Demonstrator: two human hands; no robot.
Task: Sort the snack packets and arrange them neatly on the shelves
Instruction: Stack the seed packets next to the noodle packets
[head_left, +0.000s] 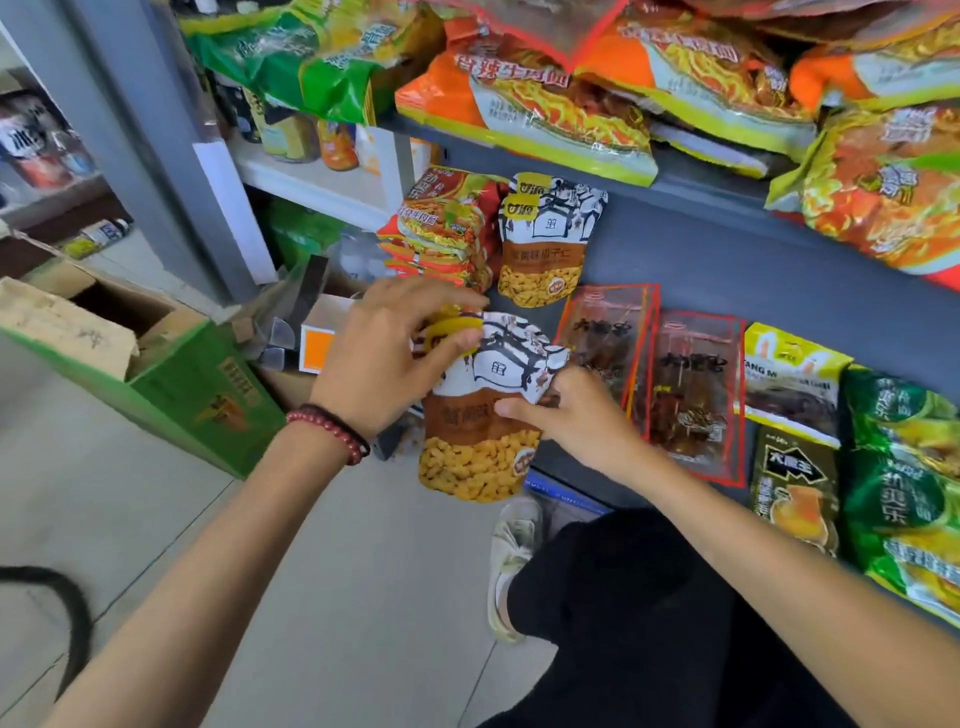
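Note:
A white-and-brown seed packet (475, 441) hangs in front of the lower shelf (701, 270), held by both hands. My left hand (384, 358) pinches its crumpled top at the left. My right hand (576, 415) grips its right edge, thumb on the brown band. A matching seed packet (545, 244) stands on the shelf just behind, next to a stack of orange noodle packets (441, 228). To the right lie red clear meat-snack packets (691, 395), a yellow packet (789, 379), a dark packet (795, 488) and green noodle packets (904, 488).
The upper shelf (691, 171) carries orange noodle bags (561, 109) and green bags (311, 57). An open green cardboard box (171, 374) sits on the floor at the left, with smaller boxes (322, 338) beside it. My knee (613, 582) and shoe (511, 561) are below the shelf.

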